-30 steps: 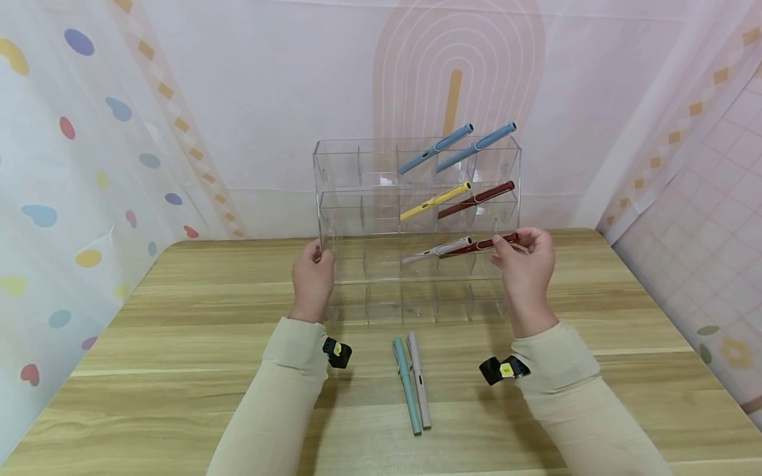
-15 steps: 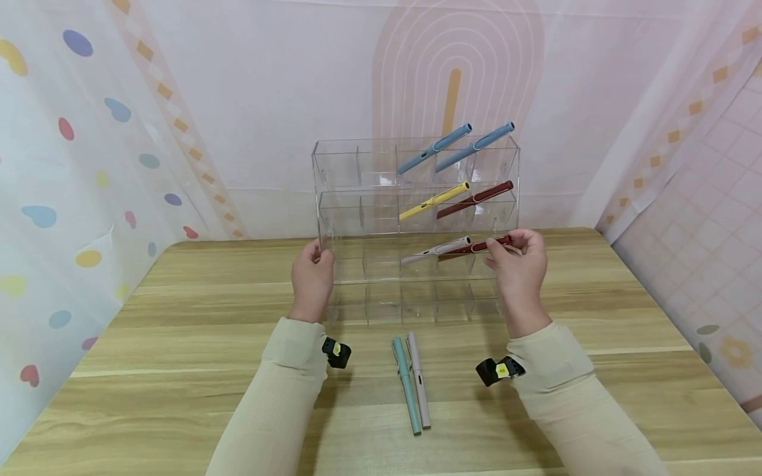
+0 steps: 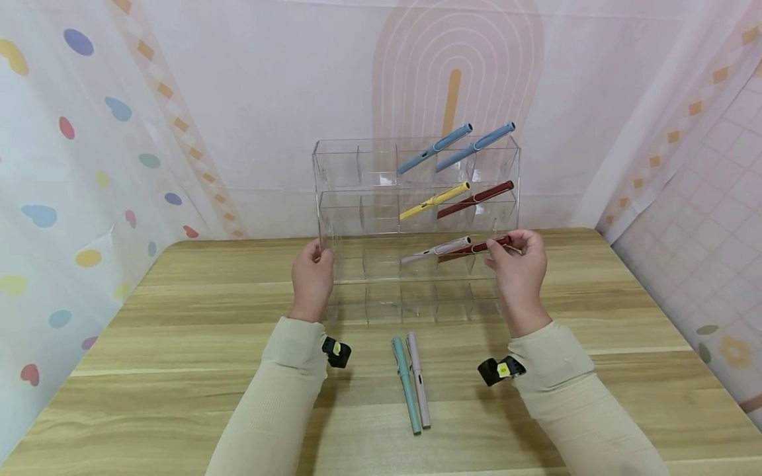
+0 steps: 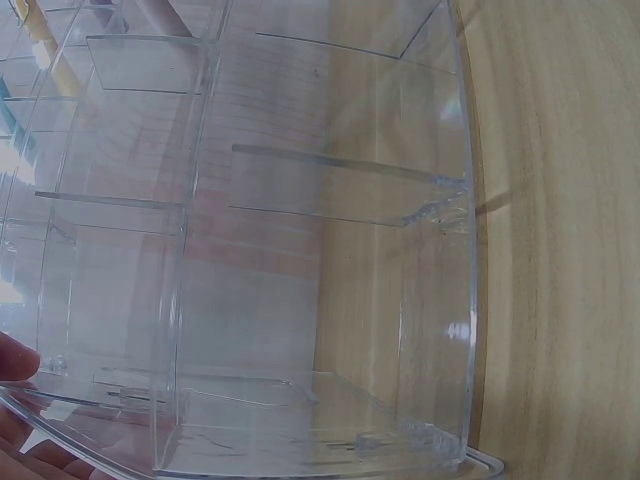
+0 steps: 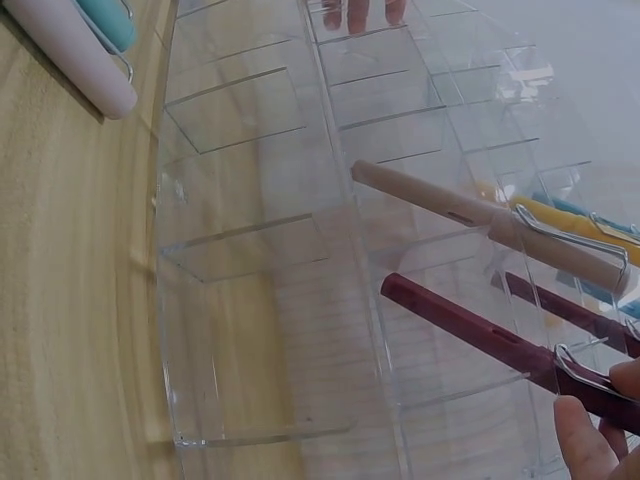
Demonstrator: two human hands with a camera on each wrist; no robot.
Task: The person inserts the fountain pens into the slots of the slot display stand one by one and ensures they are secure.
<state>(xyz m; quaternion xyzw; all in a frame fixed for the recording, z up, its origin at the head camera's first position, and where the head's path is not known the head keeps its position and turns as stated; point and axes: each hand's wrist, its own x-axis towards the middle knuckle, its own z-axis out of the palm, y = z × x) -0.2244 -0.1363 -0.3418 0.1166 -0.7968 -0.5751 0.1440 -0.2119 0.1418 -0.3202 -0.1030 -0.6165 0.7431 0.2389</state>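
A clear stepped pen rack (image 3: 383,292) stands on the table. My left hand (image 3: 313,277) holds its left side wall, thumb in front. At the opposite side, my right hand (image 3: 524,274) pinches the capped end of a dark red pen (image 5: 465,328). This pen slants in the third tier from the top, its lower end inside a compartment. Beside it leans a pale pink pen (image 3: 437,250). One tier up are a yellow pen (image 3: 436,200) and another dark red pen (image 3: 476,199). Two blue pens (image 3: 436,149) slant in the top tier.
In front of the rack, a teal pen (image 3: 407,387) and a pale lilac pen (image 3: 419,383) lie side by side on the wooden table (image 3: 178,370). A patterned cloth backdrop (image 3: 268,99) hangs behind and at both sides.
My right hand has shifted slightly left, and the dark red pen has slid a little farther down into its compartment. Over the last half second both hands stay nearly still.
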